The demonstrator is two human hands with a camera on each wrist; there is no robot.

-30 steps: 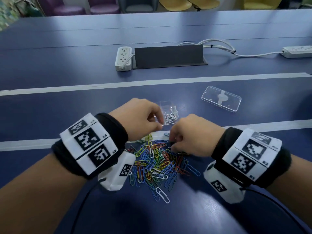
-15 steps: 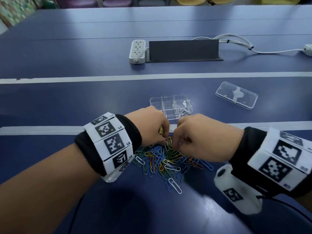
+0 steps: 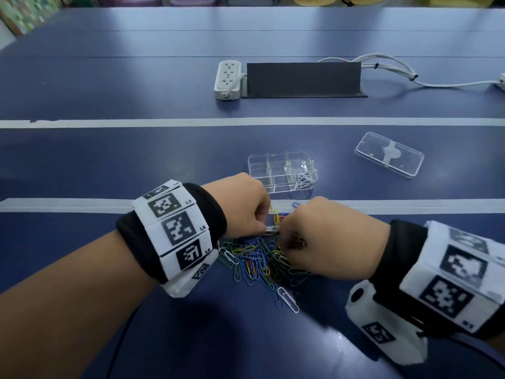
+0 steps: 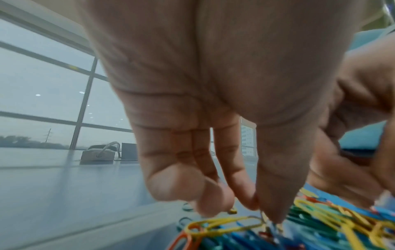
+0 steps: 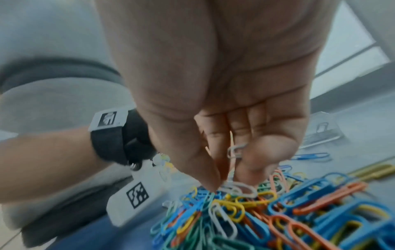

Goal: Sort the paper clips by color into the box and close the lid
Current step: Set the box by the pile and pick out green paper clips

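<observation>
White clip: pinched in the right hand (image 5: 215,104), fingertips down in the pile.
Left hand (image 3: 243,206): thumb and forefinger nipping a clip at the pile's far edge.
Paper clips (image 3: 259,261): mixed colours heaped on the desk (image 3: 109,160).
Box (image 3: 282,172): clear, beyond the hands, white clips in one right-end compartment.
Lid (image 3: 389,154): off, lying well to the right.

The blue worktop (image 3: 109,160) carried a paper clip pile (image 3: 257,263) near its front edge, the clear box (image 3: 281,170) behind it, the lid (image 3: 389,154) rightward, and a power strip (image 3: 229,79) farther back.
</observation>
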